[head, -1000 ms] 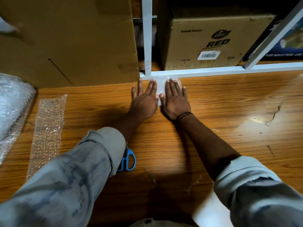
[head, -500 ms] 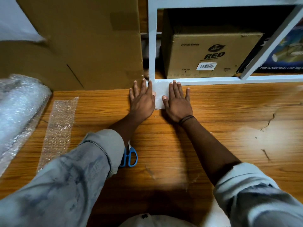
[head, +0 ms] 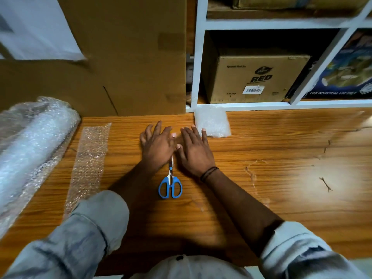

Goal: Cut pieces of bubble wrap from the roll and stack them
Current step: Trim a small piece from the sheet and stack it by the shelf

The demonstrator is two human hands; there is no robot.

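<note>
- Head view: your left hand (head: 156,147) & right hand (head: 195,150) hover flat mid-table, fingers spread, nothing gripped.
- Scissors (head: 170,183) lie shut btwn your wrists, blue handles near you, blade tips under left hand.
- Stack of cut pieces (head: 213,122) sits far, against the white shelf frame (head: 196,57); right fingertips just beside its near-left corner.
- Bubble wrap roll (head: 30,146) at left edge, loose strip (head: 88,164) lying flat beside it.
- Wrap looks v. light, floppy, slippery: pinch a free edge w/ one hand, pin the sheet flat w/ other before cutting.
</note>
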